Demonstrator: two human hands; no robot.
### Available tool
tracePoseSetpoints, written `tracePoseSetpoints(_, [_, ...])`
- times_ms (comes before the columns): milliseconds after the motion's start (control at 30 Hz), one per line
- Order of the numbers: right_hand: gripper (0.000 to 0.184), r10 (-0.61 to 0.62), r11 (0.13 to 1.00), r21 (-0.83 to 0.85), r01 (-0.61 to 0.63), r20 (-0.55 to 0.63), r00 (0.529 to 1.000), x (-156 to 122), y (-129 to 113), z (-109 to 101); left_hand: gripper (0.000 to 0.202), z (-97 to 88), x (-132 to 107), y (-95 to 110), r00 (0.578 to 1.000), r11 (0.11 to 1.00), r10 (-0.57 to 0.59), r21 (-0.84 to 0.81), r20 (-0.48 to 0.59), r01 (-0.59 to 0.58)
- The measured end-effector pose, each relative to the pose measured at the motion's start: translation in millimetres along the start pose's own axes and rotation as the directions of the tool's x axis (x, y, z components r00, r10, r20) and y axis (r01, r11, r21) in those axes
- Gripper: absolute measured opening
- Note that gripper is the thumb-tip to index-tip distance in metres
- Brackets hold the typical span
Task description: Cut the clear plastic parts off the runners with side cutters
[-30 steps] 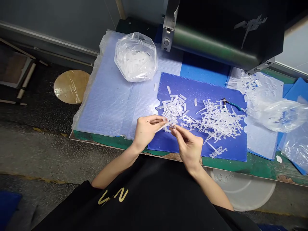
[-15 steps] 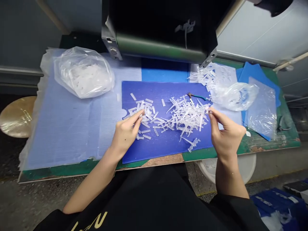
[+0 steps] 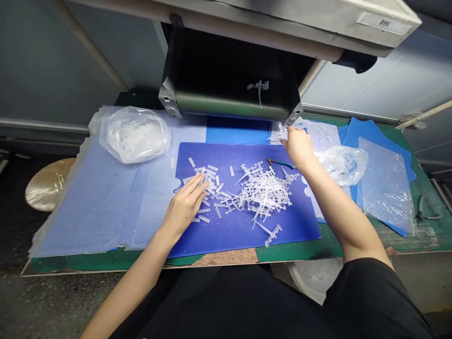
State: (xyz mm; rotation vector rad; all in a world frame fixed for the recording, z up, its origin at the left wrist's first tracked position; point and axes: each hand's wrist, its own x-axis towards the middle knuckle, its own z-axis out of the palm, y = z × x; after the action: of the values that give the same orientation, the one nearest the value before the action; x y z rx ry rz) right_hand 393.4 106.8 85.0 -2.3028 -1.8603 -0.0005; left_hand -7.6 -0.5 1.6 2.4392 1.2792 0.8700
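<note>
My left hand (image 3: 186, 203) lies over the left heap of small white comb-like plastic pieces (image 3: 212, 192), fingers stretched out and touching some of them. My right hand (image 3: 299, 147) is at the back right, beside white plastic sprues (image 3: 278, 133) on a pale sheet. Its fingers look curled in, and whatever they hold is hidden. Between my hands, a tangled pile of white sprues with parts on them (image 3: 266, 190) covers the right part of the dark blue board (image 3: 240, 235). Cutting pliers (image 3: 280, 163) with teal handles lie behind that pile.
A clear bag of white pieces (image 3: 136, 136) sits at the back left, another clear bag (image 3: 344, 165) at the right. A conveyor belt end (image 3: 229, 101) overhangs the back, one sprue (image 3: 260, 88) on it. More pliers (image 3: 425, 209) lie far right, near plastic film (image 3: 384, 183).
My right hand has moved from the sprue pile's right edge away to the back of the table. My left hand has flattened from a pinch over the small pieces. The view has tilted up.
</note>
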Motion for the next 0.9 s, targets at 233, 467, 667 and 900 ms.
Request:
tracePoseSetpoints(233, [0.030,0.086,0.995,-0.040,-0.086,-0.016,0.996,18,9,-4,0.032,-12.5,-9,0,0.998,0.999,0.019,-0.026,-0.059,-0.021])
tracePoseSetpoints(467, [0.029,-0.027,0.999,0.020,0.031,-0.147,0.989,-30,-17,-85,0.027,-30.9,-3,14,0.983,0.963,-0.042,-0.270,-0.180,-0.009])
tracePoseSetpoints(667, [0.021,-0.717,0.656,0.408,0.635,0.074,0.693,-110,-116,-121,0.068,-65.2,23,48,0.996,0.778,-0.080,-0.622,0.049,0.093])
tracePoseSetpoints(900, [0.029,-0.386,0.557,0.822,0.114,0.134,0.913,-174,-159,-73,0.031,-75.9,-6,44,0.874,0.293,-0.367,-0.852,0.318,0.434])
